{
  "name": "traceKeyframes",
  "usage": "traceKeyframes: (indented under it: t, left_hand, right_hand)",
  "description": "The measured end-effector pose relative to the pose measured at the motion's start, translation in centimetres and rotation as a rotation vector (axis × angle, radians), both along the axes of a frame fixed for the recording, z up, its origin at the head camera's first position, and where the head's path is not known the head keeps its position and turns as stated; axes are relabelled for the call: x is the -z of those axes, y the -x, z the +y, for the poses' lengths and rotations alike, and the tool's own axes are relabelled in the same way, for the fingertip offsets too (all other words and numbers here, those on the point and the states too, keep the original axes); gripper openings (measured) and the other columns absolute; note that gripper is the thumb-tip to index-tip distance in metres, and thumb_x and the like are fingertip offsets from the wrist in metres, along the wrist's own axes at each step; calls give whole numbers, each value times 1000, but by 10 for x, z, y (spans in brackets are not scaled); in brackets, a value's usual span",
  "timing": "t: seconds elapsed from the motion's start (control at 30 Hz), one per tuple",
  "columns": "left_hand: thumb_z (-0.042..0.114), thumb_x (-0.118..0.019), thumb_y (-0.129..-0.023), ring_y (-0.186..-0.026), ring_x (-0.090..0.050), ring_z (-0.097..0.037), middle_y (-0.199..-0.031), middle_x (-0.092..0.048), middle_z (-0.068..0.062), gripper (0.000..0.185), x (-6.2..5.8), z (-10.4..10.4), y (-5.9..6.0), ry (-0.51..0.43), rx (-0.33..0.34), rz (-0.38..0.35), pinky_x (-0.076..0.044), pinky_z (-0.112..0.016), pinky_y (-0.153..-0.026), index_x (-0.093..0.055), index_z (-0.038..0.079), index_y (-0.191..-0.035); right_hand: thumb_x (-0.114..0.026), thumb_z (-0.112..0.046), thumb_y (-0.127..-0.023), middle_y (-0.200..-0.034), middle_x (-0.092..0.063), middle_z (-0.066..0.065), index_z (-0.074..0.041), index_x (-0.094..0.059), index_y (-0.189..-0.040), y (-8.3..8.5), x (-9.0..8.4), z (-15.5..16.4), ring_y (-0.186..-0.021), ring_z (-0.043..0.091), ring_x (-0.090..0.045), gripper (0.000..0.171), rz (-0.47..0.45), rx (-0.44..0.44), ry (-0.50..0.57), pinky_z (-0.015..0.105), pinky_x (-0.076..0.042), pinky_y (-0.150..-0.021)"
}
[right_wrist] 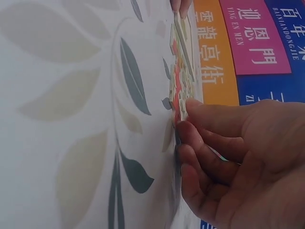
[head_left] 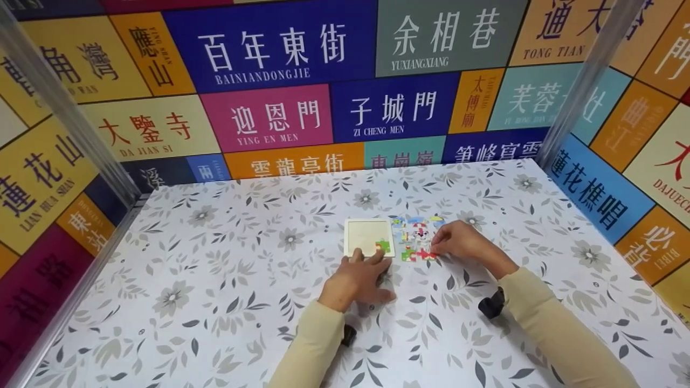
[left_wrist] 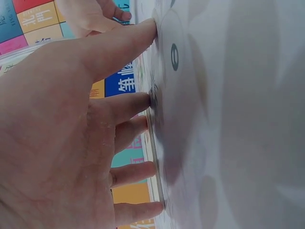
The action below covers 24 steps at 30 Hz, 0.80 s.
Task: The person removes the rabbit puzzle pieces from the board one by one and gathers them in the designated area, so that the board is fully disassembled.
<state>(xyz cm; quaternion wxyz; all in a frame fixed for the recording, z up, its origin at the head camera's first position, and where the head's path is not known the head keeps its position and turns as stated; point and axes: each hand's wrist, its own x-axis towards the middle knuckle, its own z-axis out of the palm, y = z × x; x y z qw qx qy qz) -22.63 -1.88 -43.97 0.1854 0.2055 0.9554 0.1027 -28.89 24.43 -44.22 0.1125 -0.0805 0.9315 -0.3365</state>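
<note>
A shallow square puzzle tray [head_left: 362,234] with a pale rim lies on the table. One green-and-red jigsaw piece [head_left: 383,246] sits in its lower right corner. My left hand [head_left: 356,277] has its fingers spread, with fingertips resting along the tray's near edge and the thumb on the cloth. To the right of the tray lies a patch of colourful jigsaw pieces [head_left: 405,237], partly joined, showing a white and red figure. At that patch's right side, my right hand [head_left: 461,241] pinches a piece at the lower right edge between thumb and forefinger; the fingers hide most of this piece.
A white cloth with grey leaves and flowers covers the table [head_left: 232,291]. Behind it and at both sides stand panels [head_left: 269,118] of coloured blocks with Chinese lettering. A clear post [head_left: 585,81] rises at the back right corner. Each wrist wears a black strap device [head_left: 491,304].
</note>
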Motion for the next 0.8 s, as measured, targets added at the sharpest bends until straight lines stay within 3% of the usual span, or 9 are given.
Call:
traceKeyframes:
  t: [0.23,0.5,0.67,0.8]
  left_hand:
    - [50,-68,-89,-153,-23,-29,-167,-23,12,76,-1,1,0,10,17,15,-27,-51,-123,-37,30,-156]
    - [45,-66,-93,-152,-27,-29,-168,-24,4,67,-8,-10,7,-28,97,38,-28,-53,-122,-42,27,-153]
    - [41,-62,-96,-149,-34,-33,-165,-31,-5,57,-13,-36,20,-129,54,37,-32,-53,-120,-50,24,-149]
    - [33,-62,-98,-138,-50,-31,-152,-50,-11,49,-11,-58,29,-257,20,26,-39,-47,-117,-58,14,-142]
  right_hand:
    - [-73,-14,-89,-83,-67,4,-3,-71,-94,-2,-5,-13,-70,13,-52,12,-11,17,3,25,-43,-63]
    - [-73,-13,-89,-85,-72,8,-3,-72,-95,3,-10,-41,-66,9,-55,12,44,-25,51,24,-46,-62]
    - [-73,-17,-90,-90,-72,7,-6,-73,-98,6,-13,-58,-71,12,-58,13,36,-11,58,25,-46,-63]
    - [-72,-17,-92,-96,-70,10,-6,-72,-101,7,-11,-66,-78,18,-62,14,18,-1,94,26,-47,-64]
